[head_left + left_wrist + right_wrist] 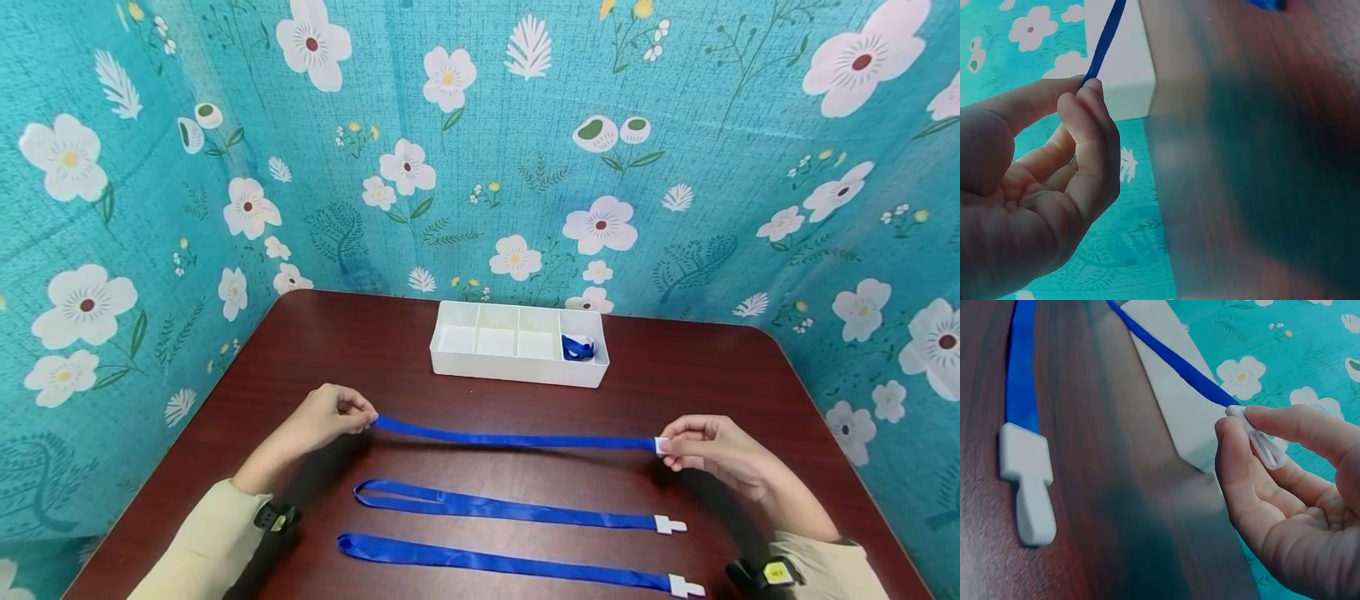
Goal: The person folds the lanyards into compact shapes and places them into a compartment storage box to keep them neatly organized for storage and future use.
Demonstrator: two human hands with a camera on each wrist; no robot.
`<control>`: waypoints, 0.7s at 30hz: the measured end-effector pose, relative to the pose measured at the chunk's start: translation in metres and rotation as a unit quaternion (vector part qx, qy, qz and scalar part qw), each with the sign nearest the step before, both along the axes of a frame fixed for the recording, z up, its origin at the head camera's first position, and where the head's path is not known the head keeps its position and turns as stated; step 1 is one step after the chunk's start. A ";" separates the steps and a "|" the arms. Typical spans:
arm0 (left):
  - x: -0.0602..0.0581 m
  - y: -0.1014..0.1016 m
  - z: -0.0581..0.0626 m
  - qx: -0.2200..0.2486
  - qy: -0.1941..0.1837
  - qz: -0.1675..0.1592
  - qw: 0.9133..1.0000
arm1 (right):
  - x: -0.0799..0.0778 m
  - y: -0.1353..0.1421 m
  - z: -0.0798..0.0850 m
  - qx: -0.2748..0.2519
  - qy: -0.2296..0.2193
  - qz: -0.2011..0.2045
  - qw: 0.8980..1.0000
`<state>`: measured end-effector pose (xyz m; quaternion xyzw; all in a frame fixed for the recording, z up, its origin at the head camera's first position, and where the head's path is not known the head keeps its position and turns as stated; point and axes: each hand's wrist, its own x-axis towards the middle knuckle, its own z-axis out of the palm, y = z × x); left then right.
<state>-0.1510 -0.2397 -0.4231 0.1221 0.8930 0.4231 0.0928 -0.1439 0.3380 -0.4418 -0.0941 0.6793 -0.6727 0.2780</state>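
The left hand (pixel 332 410) pinches a blue lanyard (pixel 517 440) at its nine-o'clock end, the right hand (pixel 712 451) its white clip (pixel 662 446) at three, two more lanyards (pixel 517 510) lying toward six.

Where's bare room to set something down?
Free: dark-red glossy table left and right of the white plastic four-compartment tray; its three left compartments. Crowded: its rightmost compartment, with a bunched blue ribbon; front middle, where two flat blue ribbon lanyards lie nearer than a third lanyard, stretched between left hand and right hand.

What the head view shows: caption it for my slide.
Two hands hold a blue lanyard by its ends between a white compartment box and two more lanyards.
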 end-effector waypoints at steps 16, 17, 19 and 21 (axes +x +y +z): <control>0.007 0.018 0.031 0.050 0.011 -0.011 0.999 | -0.002 -0.025 0.023 -0.002 0.064 0.036 0.997; 0.007 0.019 0.032 0.054 0.012 -0.012 0.998 | -0.003 -0.027 0.024 -0.003 0.066 0.037 0.997; 0.008 0.022 0.035 0.060 0.015 -0.016 0.998 | -0.003 -0.031 0.027 -0.002 0.070 0.041 0.997; 0.009 0.024 0.039 0.067 0.016 -0.020 0.997 | -0.004 -0.036 0.030 -0.001 0.075 0.044 0.996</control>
